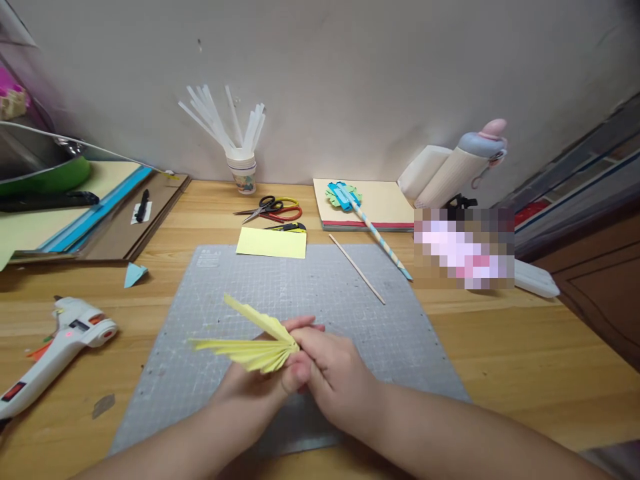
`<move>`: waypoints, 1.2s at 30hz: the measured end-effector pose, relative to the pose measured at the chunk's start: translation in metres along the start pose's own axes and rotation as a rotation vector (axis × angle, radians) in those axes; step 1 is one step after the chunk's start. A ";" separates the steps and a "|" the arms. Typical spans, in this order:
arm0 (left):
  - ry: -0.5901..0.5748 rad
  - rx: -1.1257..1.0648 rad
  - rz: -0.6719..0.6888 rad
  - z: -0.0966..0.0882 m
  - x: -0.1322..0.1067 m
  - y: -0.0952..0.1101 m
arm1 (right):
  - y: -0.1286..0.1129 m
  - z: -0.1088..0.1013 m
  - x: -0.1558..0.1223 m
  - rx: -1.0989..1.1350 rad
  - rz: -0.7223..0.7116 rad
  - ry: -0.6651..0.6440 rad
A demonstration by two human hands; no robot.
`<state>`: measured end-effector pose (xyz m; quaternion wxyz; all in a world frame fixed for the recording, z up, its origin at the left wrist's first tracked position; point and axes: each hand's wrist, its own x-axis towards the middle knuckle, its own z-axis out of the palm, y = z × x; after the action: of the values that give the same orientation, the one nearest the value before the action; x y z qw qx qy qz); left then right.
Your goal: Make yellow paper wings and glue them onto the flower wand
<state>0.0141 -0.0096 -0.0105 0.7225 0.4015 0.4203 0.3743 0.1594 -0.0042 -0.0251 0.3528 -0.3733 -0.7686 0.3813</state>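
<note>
A yellow pleated paper fan (250,341) is held above the grey cutting mat (340,280), its folds spreading out to the left. My left hand (265,383) is closed under the fan's pinched end, thumb pressing on it. My right hand (333,377) is closed over the same pinched end from the right, its fingers meeting the left hand's. Both hands hover over the near middle of the mat.
A yellow paper sheet (271,243), scissors (270,209), a wooden stick (357,269) and a striped stick with a paper flower (373,230) lie behind. A cup of glue sticks (243,170) stands at the wall. A white glue gun (57,347) lies left; a bottle (460,167) lies right.
</note>
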 end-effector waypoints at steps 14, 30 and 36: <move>0.261 0.105 0.075 -0.026 0.019 0.012 | 0.020 -0.003 0.017 0.751 0.566 -0.003; 0.116 0.089 0.017 -0.018 0.015 0.007 | 0.015 -0.002 0.018 0.994 0.598 0.084; 0.135 0.109 0.010 -0.020 0.014 0.007 | 0.015 -0.004 0.016 0.957 0.618 0.111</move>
<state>0.0001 0.0111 -0.0151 0.6676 0.4163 0.4858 0.3808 0.1599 0.0170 -0.0313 0.3944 -0.3990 -0.3457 0.7522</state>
